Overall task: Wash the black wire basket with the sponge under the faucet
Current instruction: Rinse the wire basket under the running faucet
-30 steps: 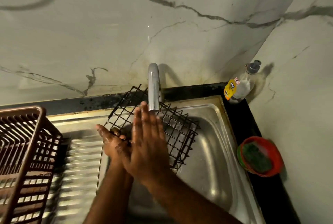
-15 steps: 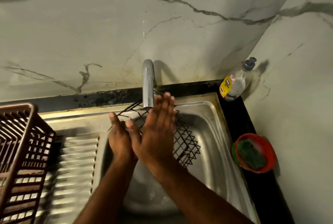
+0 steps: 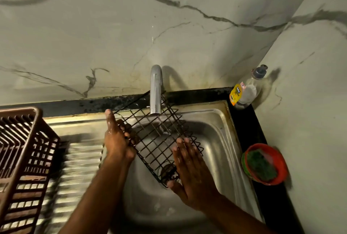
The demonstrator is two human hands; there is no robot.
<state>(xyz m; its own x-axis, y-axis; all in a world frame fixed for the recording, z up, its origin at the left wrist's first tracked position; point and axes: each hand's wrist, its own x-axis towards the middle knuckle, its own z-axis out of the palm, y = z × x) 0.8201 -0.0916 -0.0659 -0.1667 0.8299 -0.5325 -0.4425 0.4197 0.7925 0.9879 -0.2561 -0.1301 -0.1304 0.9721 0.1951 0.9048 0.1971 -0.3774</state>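
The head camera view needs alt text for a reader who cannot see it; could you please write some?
Two bare hands hold a black wire basket tilted under a faucet over a steel sink, left hand gripping one edge, right hand flat against the other. A green sponge sits in a red bowl on the right.

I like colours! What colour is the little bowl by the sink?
Orange-red bowl, seen in the head view.

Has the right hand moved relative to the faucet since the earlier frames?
Yes. The right hand has dropped from beside the faucet spout toward the near side, onto the black wire basket's lower edge.
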